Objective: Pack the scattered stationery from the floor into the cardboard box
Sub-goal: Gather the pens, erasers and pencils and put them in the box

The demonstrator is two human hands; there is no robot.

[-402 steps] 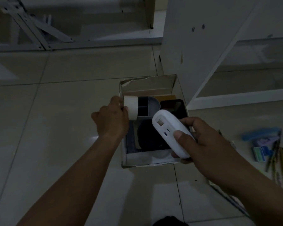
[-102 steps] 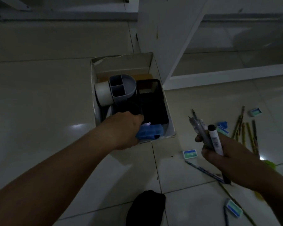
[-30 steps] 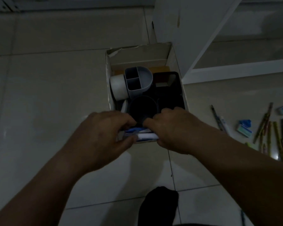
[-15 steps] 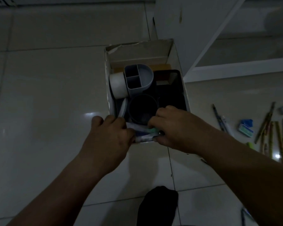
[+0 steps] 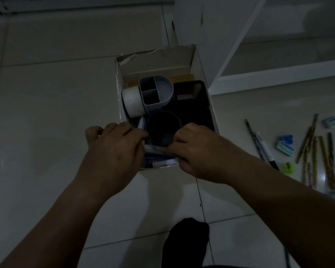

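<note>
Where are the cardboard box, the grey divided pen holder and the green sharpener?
cardboard box [image 5: 157, 60]: head view, on its far inner wall.
grey divided pen holder [image 5: 156, 106]: head view, on its near outer wall.
green sharpener [image 5: 288, 167]: head view, on its top face, on the floor at right.

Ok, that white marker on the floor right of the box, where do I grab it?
Pinch the white marker at mid-barrel from above, fingers across its width: it lies flat, and the dark pencil lies close along its left, so lift straight up.

White cabinet [image 5: 191, 35] stands upper right, black sock [image 5: 186, 242] below.
</note>
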